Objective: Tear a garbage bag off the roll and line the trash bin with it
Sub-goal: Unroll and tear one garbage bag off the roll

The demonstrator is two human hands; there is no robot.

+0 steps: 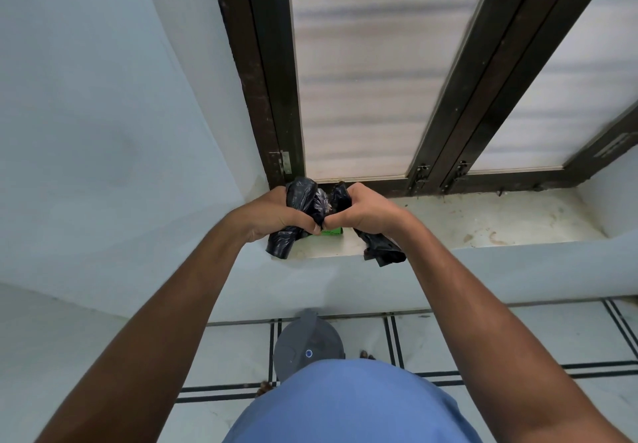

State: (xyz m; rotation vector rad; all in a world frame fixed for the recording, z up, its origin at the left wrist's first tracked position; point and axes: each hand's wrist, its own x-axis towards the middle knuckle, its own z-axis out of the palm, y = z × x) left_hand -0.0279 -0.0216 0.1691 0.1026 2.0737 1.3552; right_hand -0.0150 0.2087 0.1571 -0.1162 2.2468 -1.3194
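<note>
One black garbage bag roll gripped by two hands, left hand, right hand, one grey trash bin near, one green label, writing unreadable.

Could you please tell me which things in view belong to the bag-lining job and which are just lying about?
For the job:
- crumpled black plastic garbage bag roll, gripped by the left hand and right hand
- round grey plastic trash bin on the floor

Lying about:
- small green box on the window sill

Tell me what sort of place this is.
Probably an indoor room corner beside a window: dark-framed frosted glass window, pale stone sill, tiled floor with black lines, and grey lidded trash bin.
</note>
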